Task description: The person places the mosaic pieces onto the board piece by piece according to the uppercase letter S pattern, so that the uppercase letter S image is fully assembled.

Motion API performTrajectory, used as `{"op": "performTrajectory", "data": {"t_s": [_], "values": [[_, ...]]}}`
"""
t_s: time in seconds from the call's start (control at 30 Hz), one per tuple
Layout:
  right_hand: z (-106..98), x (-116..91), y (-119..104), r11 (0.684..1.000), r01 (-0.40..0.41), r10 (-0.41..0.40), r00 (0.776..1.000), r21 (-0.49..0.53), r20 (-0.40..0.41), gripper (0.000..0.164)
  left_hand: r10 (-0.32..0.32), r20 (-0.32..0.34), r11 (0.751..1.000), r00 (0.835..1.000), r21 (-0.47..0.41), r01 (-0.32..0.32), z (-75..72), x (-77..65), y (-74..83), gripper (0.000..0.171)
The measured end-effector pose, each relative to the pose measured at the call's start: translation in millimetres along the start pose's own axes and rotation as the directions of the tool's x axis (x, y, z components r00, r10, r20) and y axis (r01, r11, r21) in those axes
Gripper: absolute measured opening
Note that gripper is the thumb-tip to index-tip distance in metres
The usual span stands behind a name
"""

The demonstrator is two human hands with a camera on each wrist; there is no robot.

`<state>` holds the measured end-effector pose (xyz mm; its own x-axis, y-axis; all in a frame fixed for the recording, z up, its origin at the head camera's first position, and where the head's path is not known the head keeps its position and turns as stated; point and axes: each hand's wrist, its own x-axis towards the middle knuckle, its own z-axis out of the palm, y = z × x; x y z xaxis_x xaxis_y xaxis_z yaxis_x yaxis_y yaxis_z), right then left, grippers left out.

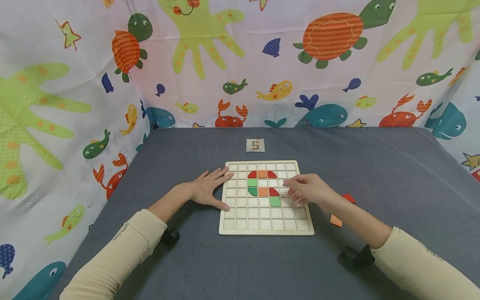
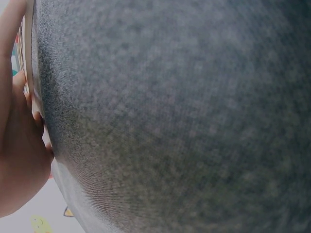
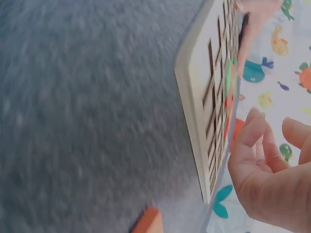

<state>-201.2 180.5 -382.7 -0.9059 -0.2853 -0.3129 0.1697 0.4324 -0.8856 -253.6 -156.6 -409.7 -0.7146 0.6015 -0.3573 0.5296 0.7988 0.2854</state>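
A pale wooden grid board (image 1: 247,225) lies on the grey table. Red, orange and green tiles fill several of its cells, among them an orange square (image 1: 261,173), a red quarter-round (image 1: 273,192) and a green square (image 1: 275,201). My left hand (image 1: 208,189) rests with spread fingers along the board's left edge. Over the right part of the board hovers my right hand (image 1: 308,191), its fingers loosely bent. In the right wrist view, thumb and forefinger stand apart and no tile shows between them.
Behind the board lies a small printed card (image 1: 255,145) with a gridded figure. Right of the board, partly under my right forearm, are a loose red tile (image 1: 348,198) and an orange tile (image 1: 336,221). A sea-animal cloth (image 1: 247,54) hangs around the table's back and sides.
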Motion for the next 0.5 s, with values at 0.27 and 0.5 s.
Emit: {"op": "performTrajectory", "data": {"t_s": [0.27, 0.5], "values": [[-19.8, -7.2, -4.6, 1.000, -0.005, 0.005, 1.000, -0.016, -0.014, 0.054, -0.005, 0.001, 1.000, 1.000, 0.003, 0.005, -0.6, 0.2, 0.8, 0.112], [-34.6, -14.0, 1.7, 0.999, -0.025, 0.024, 0.999, -0.031, -0.045, 0.062, 0.006, -0.002, 1.000, 1.000, -0.009, -0.006, 0.2, 0.4, -1.0, 0.112]]}}
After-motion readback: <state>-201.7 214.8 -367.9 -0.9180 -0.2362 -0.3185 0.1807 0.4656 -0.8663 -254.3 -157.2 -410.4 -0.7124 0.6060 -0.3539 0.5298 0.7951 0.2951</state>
